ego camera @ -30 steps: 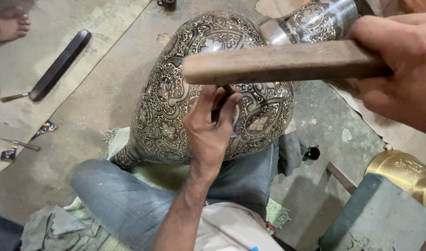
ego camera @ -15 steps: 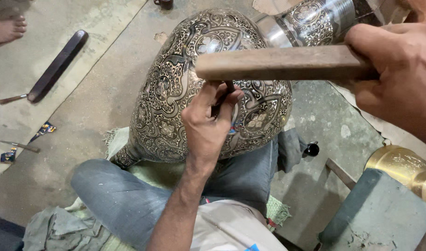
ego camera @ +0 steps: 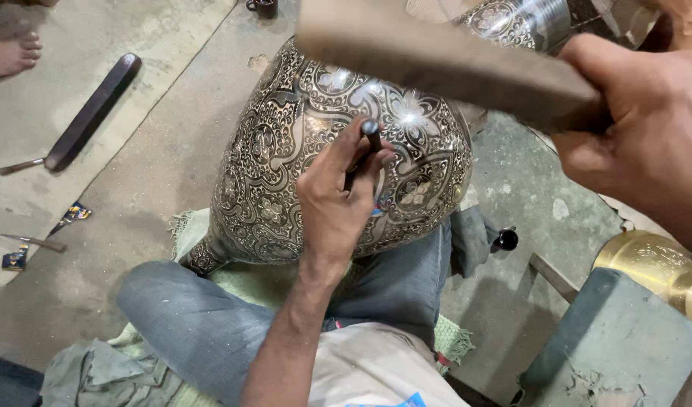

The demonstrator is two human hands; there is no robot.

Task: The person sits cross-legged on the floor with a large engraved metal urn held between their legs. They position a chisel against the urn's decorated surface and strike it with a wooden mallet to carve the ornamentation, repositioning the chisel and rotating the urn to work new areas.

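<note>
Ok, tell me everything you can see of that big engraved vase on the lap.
The vase is a large, bulbous metal vessel, dark with silvery floral and scroll engraving all over. It lies tilted on its side across the person's jeans-clad legs. The left hand rests on its belly, holding a thin dark punch against it.

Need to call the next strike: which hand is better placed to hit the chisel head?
Probably right: the right hand holds the wooden mallet raised above the chisel, while the left hand pins it on the engraved vase.
</note>
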